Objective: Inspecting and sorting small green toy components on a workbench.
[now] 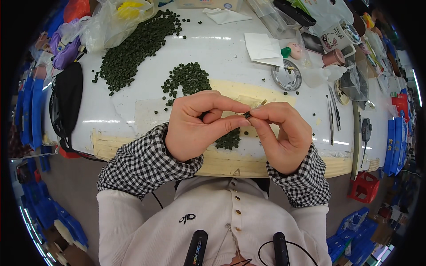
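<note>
My left hand [191, 126] and my right hand [287, 137] meet over the front of the table, thumb and forefinger pinched on each. Between the fingertips is a small dark piece [247, 114], mostly hidden, similar in colour to the loose pieces around. A thin tan bit [264, 102] sticks up by the right fingertips; whether it is held I cannot tell. Beyond my left hand lies a pile of small dark green pieces [188, 79]. A smaller heap [228, 141] sits below the fingertips, partly behind my left hand.
A large pile of green pieces [133, 51] spreads at the far left beside plastic bags [111, 26]. A black face mask [67, 102] lies left. On the right are a round metal lid [286, 76], tweezers [330, 119], a white mug [335, 37] and white paper [262, 48].
</note>
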